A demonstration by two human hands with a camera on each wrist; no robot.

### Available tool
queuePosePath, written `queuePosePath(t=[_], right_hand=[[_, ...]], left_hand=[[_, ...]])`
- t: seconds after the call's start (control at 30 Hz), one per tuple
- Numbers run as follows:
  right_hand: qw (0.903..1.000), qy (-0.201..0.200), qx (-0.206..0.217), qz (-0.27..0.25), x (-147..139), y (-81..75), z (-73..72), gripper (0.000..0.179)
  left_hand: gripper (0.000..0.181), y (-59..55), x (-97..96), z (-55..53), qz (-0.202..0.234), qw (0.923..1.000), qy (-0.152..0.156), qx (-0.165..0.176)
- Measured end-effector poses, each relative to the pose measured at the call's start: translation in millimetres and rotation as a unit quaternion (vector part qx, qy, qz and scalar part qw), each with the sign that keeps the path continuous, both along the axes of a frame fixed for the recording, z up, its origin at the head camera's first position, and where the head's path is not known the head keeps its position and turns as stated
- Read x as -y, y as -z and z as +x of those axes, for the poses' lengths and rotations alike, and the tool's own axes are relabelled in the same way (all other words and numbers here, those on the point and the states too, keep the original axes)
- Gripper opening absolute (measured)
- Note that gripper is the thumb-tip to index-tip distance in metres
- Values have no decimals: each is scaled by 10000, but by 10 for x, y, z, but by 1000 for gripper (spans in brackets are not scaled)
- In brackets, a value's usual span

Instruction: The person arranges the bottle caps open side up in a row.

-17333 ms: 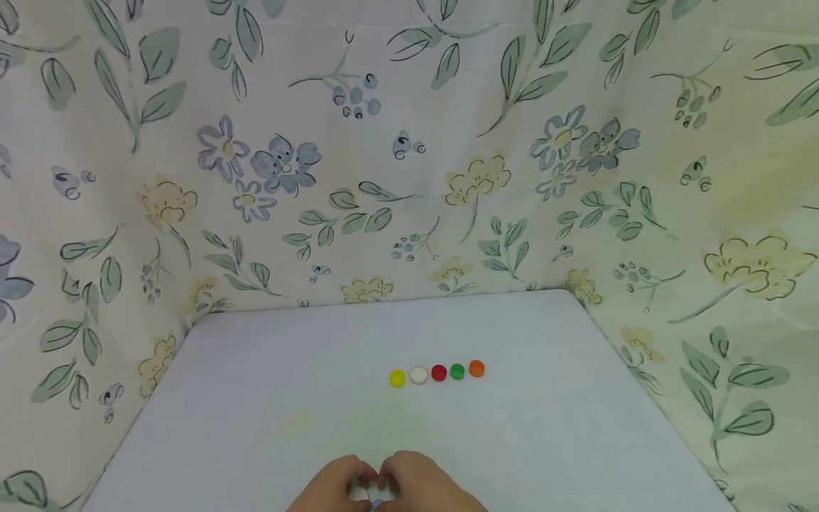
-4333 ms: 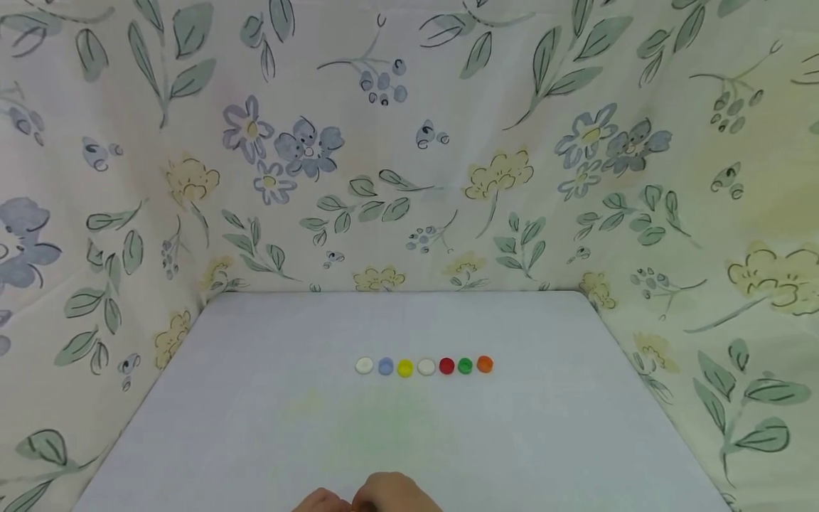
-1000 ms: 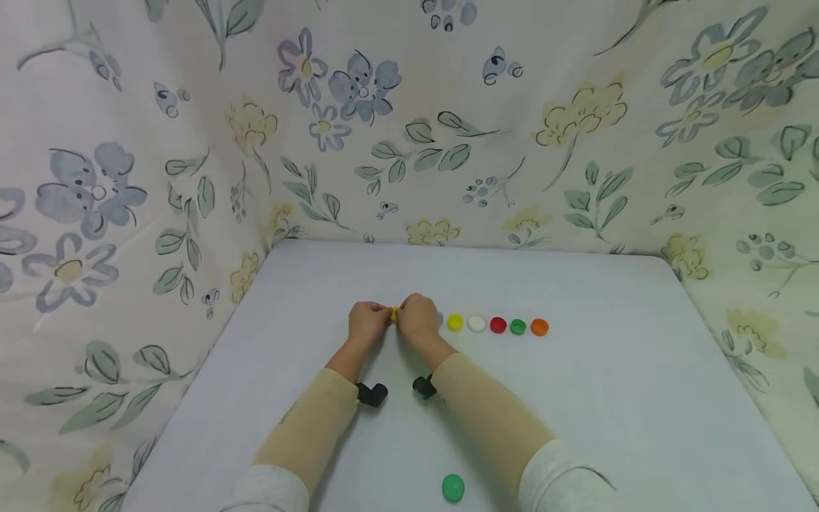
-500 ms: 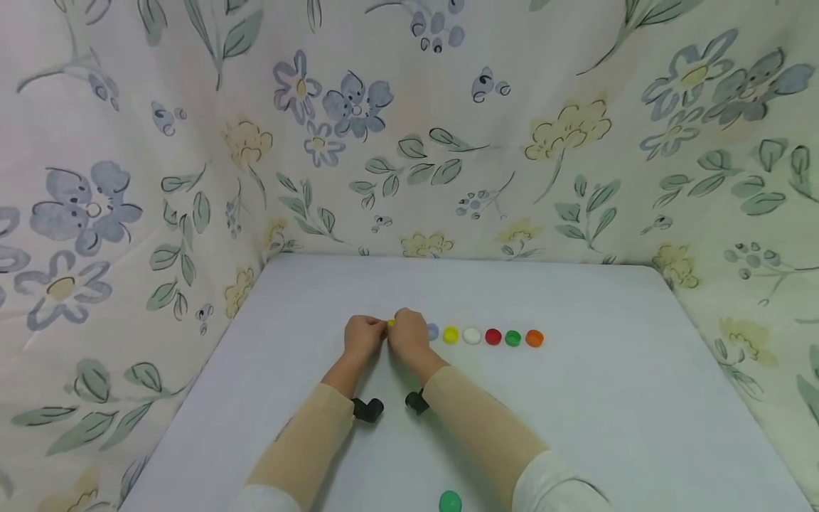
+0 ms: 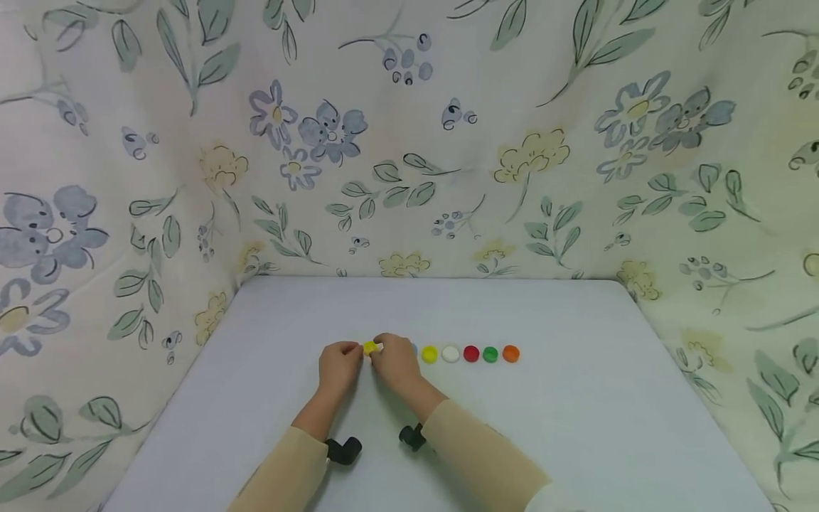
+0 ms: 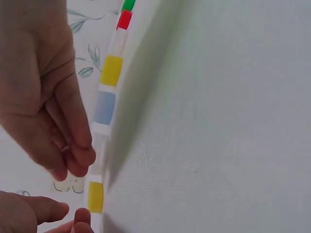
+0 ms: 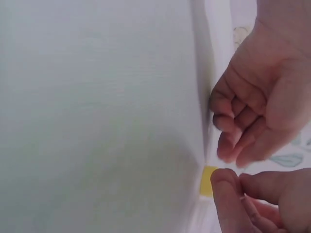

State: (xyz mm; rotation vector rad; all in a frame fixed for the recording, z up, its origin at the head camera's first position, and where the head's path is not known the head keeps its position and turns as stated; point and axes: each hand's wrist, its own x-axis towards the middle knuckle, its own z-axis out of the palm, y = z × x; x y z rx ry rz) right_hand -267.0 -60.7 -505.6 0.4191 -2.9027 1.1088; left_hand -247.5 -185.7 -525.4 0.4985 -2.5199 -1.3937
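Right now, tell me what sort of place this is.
Probably a small tabletop recording booth, not a lived-in room. A pale table is walled on three sides by flower-printed fabric. On it lies only a neat row of coloured bottle caps, with both hands at a yellow cap at its left end.

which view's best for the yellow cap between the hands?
Head view: the yellow cap shows from above between the left hand and right hand, at the row's end. Both wrist views show it only edge-on, as a small yellow sliver by the fingertips.
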Motion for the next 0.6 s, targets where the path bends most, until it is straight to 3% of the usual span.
queuePosePath(t=[0.27, 0.6], right_hand=[[9967, -568, 322, -478, -253, -22, 242, 26], [9913, -919, 402, -847, -507, -133, 589, 23]], left_hand=[[25, -126, 7, 226, 50, 9999, -11, -137], [31, -276, -129, 649, 545, 9955, 763, -123]])
